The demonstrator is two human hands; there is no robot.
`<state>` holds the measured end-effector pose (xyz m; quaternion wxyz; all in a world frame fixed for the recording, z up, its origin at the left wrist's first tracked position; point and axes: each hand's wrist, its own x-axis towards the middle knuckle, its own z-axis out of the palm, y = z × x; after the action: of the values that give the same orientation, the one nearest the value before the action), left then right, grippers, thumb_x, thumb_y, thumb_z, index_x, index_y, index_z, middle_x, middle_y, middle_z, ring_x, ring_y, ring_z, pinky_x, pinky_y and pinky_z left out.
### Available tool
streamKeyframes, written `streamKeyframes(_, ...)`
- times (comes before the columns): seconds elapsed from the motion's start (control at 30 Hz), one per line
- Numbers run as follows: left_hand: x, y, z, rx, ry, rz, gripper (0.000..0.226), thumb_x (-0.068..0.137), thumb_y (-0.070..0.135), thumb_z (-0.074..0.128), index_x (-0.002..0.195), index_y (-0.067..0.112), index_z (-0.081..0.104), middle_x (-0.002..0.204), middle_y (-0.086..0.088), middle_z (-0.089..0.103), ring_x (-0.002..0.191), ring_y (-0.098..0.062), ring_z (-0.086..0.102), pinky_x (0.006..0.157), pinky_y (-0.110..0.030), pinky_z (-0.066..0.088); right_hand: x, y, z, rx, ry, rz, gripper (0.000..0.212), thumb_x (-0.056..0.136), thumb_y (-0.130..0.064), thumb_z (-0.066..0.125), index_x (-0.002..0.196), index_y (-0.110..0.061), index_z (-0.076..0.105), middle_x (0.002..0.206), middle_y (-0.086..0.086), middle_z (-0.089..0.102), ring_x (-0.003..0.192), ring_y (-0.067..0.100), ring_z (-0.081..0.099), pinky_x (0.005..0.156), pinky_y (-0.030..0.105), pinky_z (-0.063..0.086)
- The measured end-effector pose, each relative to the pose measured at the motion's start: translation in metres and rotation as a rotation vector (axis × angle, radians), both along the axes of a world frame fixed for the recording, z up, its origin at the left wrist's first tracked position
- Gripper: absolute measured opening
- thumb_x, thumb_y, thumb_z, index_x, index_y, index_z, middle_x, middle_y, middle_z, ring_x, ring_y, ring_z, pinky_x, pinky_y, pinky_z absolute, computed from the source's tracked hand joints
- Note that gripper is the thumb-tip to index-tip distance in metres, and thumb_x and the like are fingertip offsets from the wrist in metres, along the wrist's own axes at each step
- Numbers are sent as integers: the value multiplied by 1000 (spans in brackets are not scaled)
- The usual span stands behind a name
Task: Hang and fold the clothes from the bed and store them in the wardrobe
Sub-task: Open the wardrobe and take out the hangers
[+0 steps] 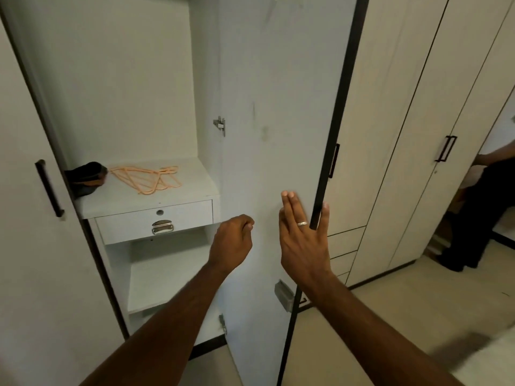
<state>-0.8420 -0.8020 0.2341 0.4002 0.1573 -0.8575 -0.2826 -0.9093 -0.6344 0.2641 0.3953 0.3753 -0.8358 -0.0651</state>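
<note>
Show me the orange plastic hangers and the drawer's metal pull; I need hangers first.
orange plastic hangers (147,178), head view, middle of the pile on the shelf.
metal drawer pull (162,227), head view, centre of the handle.

No text, label, brand or number can be read anywhere.
</note>
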Motion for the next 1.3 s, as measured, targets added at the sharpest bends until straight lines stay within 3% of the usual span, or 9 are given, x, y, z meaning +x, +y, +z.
streamKeyframes(0.07,-6,0,3,-1,-14,-10,19,101,16,53,97,12,71,89,-2,73,79,-18,67,76,-40,59,-8,4,2,19,-6,-69,72,92,-16,37,159,0,17,165,25,-17,153,36,-23,110,73,-21)
streamKeyframes(0.27,-24,-3,11,42,-100,-21,18,94,36,43,93,31,60,79,11,64,73,-17,63,75,-52,57,-53,18,-6,125,-82,-160,76,102,-18,42,157,5,-4,163,28,-18,150,41,-24,114,61,-26)
streamKeyframes(0.53,-41,1,20,9,-80,-65,13,100,18,56,95,14,68,81,3,67,73,-18,64,70,-32,52,-83,23,-14,233,-110,-16,72,104,-10,35,154,3,-15,162,23,-22,150,33,-25,116,47,-25)
streamKeyframes(0.67,-41,4,17,15,-78,-70,14,100,19,59,98,11,69,85,1,68,74,-16,62,70,-27,47,-75,9,-20,232,-74,-19,73,105,-14,41,157,4,-8,165,23,-15,152,35,-20,118,49,-17)
streamKeyframes(0.87,-30,-8,15,38,-89,-37,12,99,24,59,95,17,68,83,6,67,75,-14,62,71,-32,53,-73,-2,-17,253,-140,-42,71,106,-15,41,158,4,-4,166,24,-10,154,37,-14,121,51,-13)
streamKeyframes(1.07,0,-38,19,11,-69,15,15,100,25,60,99,14,70,88,4,70,77,-14,64,70,-30,54,-54,-49,-12,218,-203,54,61,100,-7,45,158,0,26,164,22,25,154,40,19,125,56,6)
streamKeyframes(1.13,14,-58,21,10,-79,59,16,100,27,60,101,15,70,91,3,71,80,-15,65,76,-34,57,-42,-76,-12,160,-228,128,58,92,-6,56,149,-3,45,151,19,50,143,37,44,121,57,23)
streamKeyframes(1.2,31,-80,24,-3,-83,96,16,100,27,59,100,15,70,93,1,72,80,-15,64,78,-37,57,-25,-106,-12,90,-254,213,51,81,-4,66,132,-6,60,125,14,70,117,34,66,112,56,40)
streamKeyframes(1.3,62,-117,29,-22,-70,154,15,100,26,60,99,15,70,91,1,72,78,-16,64,77,-40,58,6,-151,-6,44,-272,331,33,74,-4,71,106,-10,65,83,8,74,74,31,72,94,49,54)
